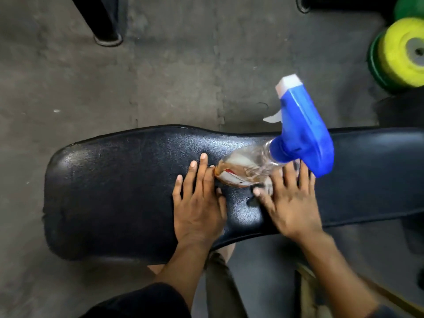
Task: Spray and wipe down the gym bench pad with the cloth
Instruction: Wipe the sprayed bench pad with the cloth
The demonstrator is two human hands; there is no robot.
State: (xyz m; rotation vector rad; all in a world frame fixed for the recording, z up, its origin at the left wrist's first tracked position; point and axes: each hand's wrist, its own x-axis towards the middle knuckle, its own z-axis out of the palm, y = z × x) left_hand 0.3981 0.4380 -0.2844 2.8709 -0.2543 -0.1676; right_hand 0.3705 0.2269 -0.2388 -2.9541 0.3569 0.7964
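A black gym bench pad runs across the middle of the view. On it stands a clear spray bottle with amber liquid and a blue and white trigger head, its top towards the camera. My left hand lies flat on the pad with fingers apart, its fingertips at the bottle's left side. My right hand is spread just right of the bottle, slightly blurred, fingers apart and holding nothing. No cloth is in view.
Grey rubber floor mats lie beyond the bench. Yellow and green weight plates stand at the upper right. A black equipment leg stands at the upper left. My legs show under the pad's near edge.
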